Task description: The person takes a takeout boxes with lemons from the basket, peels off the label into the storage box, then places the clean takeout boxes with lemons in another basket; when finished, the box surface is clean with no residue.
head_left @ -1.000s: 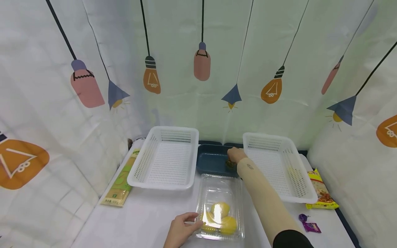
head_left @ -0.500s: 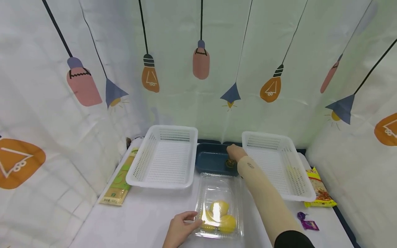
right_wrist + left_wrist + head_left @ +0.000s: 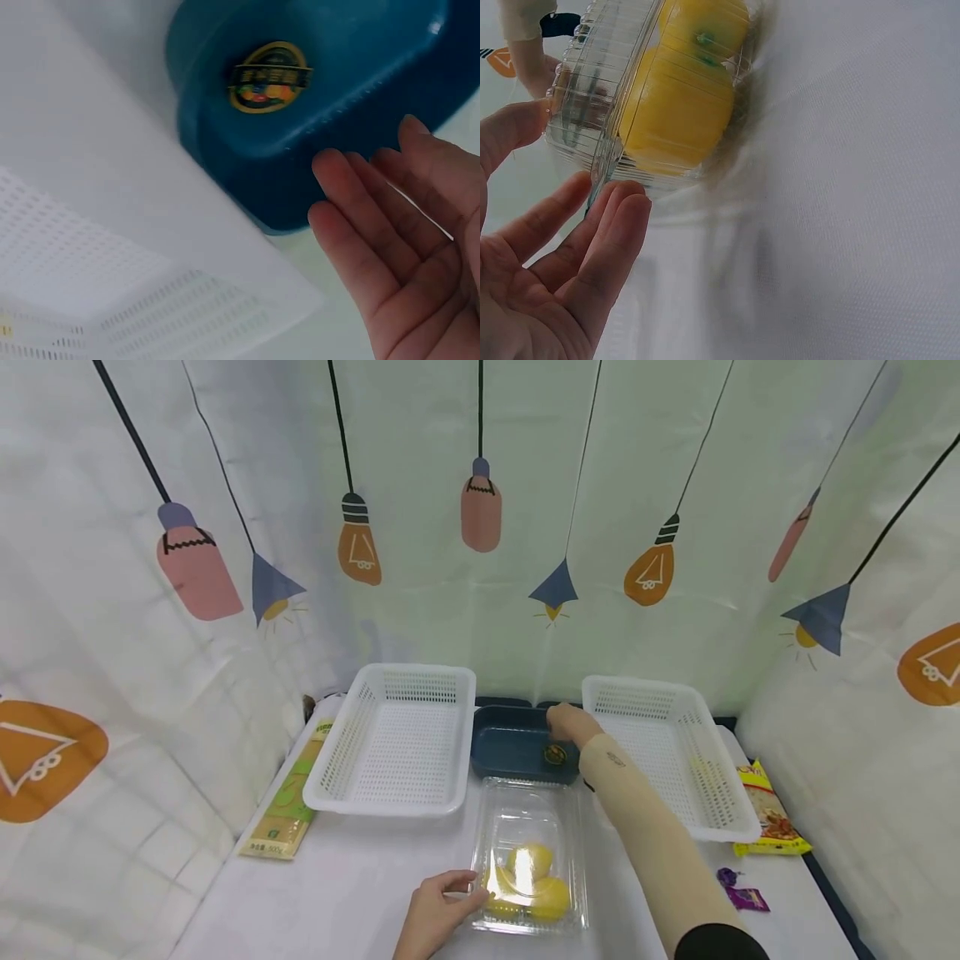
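Observation:
A clear plastic box [image 3: 525, 810] holds several yellow round fruits [image 3: 532, 889], perhaps lemons. My left hand [image 3: 441, 910] holds the box's near left side; in the left wrist view the thumb [image 3: 514, 131] touches the ribbed lid and the fingers [image 3: 622, 225] lie against the rim. Behind the box is a dark teal tray [image 3: 498, 743] with an oval label [image 3: 268, 77] inside, black and gold with coloured fruit pictures. My right hand [image 3: 572, 725] is at the tray's far right corner, fingers [image 3: 367, 225] loosely bent over its rim, with nothing held between them.
White perforated baskets stand left [image 3: 397, 743] and right [image 3: 656, 752] of the tray, the right one close to my right hand. A green-and-tan packet [image 3: 288, 802] lies far left. Right are a yellow snack bag [image 3: 772, 814] and small purple wrapped candies [image 3: 746, 899].
The oval label in the tray shows more plainly now as my right hand has shifted slightly off it. The left hand stays on the clear box. The view has drifted a little.

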